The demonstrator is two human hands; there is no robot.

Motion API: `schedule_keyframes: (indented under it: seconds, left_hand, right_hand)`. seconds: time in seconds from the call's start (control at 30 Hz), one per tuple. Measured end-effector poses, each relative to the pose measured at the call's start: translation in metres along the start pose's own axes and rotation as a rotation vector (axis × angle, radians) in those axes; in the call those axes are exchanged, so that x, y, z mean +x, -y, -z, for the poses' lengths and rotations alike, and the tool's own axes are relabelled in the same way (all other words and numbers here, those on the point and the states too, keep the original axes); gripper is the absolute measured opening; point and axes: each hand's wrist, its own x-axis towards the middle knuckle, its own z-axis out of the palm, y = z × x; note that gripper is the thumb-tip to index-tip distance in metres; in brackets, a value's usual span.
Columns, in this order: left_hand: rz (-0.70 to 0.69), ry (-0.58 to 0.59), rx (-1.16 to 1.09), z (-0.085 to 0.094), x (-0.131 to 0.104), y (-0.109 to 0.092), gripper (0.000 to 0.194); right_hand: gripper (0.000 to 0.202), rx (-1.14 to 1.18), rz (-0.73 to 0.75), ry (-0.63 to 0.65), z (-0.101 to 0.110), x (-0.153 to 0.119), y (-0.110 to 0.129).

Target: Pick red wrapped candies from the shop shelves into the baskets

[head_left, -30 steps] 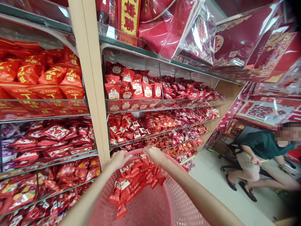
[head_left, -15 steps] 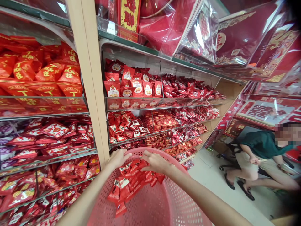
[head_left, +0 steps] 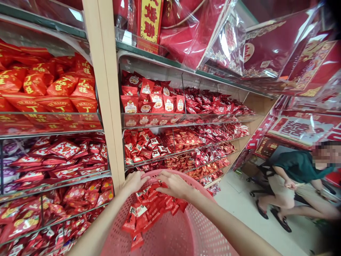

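Observation:
A pink perforated basket [head_left: 170,233] stands tilted below the shelves, with red candy packets [head_left: 151,206] heaped against its far side. My left hand [head_left: 135,182] lies at the basket's far left rim, fingers extended over the edge of the heap. My right hand [head_left: 173,184] reaches over the far rim just above the packets, its fingers spread and slightly curved. No packet shows between the fingers of either hand, though my right fingertips are close to the heap.
Shelves with clear fronts hold red packets [head_left: 145,145] ahead and more packets [head_left: 64,149] at the left, split by a wooden post [head_left: 106,89]. Wrapped red goods hang at upper right. A seated person [head_left: 295,170] is at the right.
The view has shifted slightly, moving the shelves a little right and down. My right hand has moved slightly left over the packets. My left hand stays at the rim.

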Motion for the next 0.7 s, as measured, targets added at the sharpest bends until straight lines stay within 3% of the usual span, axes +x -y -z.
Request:
schedule_keyframes:
  seconds: [0.2, 0.27, 0.37, 0.47, 0.6, 0.7]
  left_hand:
    - [0.033, -0.001, -0.019, -0.001, -0.001, 0.001, 0.042]
    - [0.008, -0.008, -0.006, -0.002, 0.0, 0.002, 0.045]
    - [-0.013, -0.011, 0.012, -0.003, 0.001, 0.004, 0.049]
    - [-0.008, -0.02, 0.003, -0.004, 0.002, 0.005, 0.05]
    - [0.004, -0.01, 0.015, -0.004, 0.001, 0.005, 0.049]
    - [-0.001, -0.002, 0.02, -0.003, 0.001, 0.005, 0.049]
  right_hand:
    - [0.031, -0.073, 0.102, 0.036, -0.006, 0.01, 0.008]
    - [0.032, -0.053, 0.111, -0.025, 0.005, 0.015, 0.009]
    - [0.034, -0.017, 0.097, -0.217, 0.033, 0.039, 0.006]
    - [0.033, -0.053, -0.027, -0.383, 0.061, 0.08, -0.005]
    - [0.027, -0.107, -0.36, -0.326, 0.075, 0.138, -0.028]
    - [0.03, -0.097, -0.463, -0.289, 0.071, 0.169, -0.042]
